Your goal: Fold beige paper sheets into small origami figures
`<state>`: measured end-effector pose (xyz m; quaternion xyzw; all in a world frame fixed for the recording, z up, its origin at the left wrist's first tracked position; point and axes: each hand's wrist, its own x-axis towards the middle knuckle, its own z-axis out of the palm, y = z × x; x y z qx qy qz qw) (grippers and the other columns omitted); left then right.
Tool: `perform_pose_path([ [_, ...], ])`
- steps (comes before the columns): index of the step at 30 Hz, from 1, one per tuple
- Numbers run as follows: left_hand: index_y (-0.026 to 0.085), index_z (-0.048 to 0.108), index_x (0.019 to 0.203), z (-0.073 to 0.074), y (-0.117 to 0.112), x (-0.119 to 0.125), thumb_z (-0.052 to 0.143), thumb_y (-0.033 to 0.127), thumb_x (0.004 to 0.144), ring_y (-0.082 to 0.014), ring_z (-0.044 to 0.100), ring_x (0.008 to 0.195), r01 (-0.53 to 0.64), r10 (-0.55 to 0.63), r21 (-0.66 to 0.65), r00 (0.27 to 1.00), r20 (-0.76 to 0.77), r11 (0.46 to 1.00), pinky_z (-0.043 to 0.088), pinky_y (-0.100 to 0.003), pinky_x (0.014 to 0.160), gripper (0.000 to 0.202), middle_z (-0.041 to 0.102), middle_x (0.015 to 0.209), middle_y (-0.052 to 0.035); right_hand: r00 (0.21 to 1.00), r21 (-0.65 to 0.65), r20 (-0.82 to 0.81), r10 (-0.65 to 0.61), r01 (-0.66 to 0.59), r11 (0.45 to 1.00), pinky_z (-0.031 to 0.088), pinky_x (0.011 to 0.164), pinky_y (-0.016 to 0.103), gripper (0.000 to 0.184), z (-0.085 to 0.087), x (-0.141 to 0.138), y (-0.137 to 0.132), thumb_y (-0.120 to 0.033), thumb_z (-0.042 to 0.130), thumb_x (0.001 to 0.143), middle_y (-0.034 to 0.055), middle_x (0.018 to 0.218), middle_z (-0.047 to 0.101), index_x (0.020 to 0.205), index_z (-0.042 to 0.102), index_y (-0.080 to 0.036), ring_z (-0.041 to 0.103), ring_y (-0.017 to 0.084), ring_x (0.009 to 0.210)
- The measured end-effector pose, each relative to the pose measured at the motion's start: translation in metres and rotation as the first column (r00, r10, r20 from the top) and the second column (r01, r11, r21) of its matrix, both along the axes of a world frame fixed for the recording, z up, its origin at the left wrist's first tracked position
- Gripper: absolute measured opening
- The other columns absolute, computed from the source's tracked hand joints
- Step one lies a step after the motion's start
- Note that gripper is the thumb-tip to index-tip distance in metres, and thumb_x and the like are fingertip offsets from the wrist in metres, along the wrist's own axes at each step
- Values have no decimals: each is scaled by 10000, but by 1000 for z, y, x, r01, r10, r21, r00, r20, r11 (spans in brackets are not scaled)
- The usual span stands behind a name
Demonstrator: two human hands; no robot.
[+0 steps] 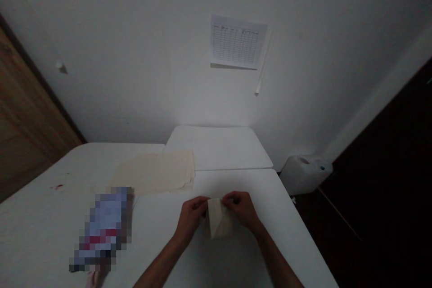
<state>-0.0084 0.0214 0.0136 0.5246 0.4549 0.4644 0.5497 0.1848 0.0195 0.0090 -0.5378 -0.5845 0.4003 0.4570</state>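
Note:
A small cream piece of paper, partly folded, is held just above the white table. My left hand pinches its upper left corner with closed fingers. My right hand pinches the upper right corner, fingers curled round the edge. Both hands meet near the table's right half, close to me.
A stack of cream sheets lies behind the hands, left of centre. A blurred-out object rests at the left. A second white tabletop stands against the wall. A white canister sits on the dark floor at right. A printed chart hangs on the wall.

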Motion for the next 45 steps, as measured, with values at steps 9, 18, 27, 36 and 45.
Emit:
perform_pose_path([
  [9,142,709,718,3,2,-2,665,436,729,-138,541,534,27,-22,29,987,-161,999,401,-227,501,298,651,617,-33,999,6,31,-15,15,1000,450,561,235,155,0,1,-1,-322,714,715,36,710,719,752,754,-177,611,151,602],
  [18,147,679,689,-9,7,-7,626,420,748,-129,521,515,58,-53,32,989,-136,998,381,-216,485,285,604,572,-13,998,-8,64,26,-25,1000,432,552,224,164,-2,2,-1,-309,685,733,36,690,705,743,738,-154,605,144,598],
  [27,171,643,733,-15,19,-2,563,274,775,-188,574,670,3,157,301,849,-504,954,462,-311,662,137,604,669,-20,875,93,484,-24,-24,995,449,706,256,127,-5,-5,9,-293,632,802,23,772,712,803,720,-203,634,162,718],
  [36,180,586,1111,-32,-5,1,431,106,880,-254,546,1113,516,272,612,588,-762,599,496,-447,934,288,598,1199,-116,758,185,648,-75,-62,981,411,863,283,93,-8,-12,12,-259,622,842,48,888,669,852,698,-206,571,194,922],
  [45,135,565,1182,-34,-4,0,487,61,825,-293,549,1134,626,275,497,422,-864,600,478,-476,954,373,573,1293,-133,694,290,714,-97,-167,942,428,833,284,132,-10,13,-4,-231,569,901,43,916,627,911,700,-236,546,179,904],
])
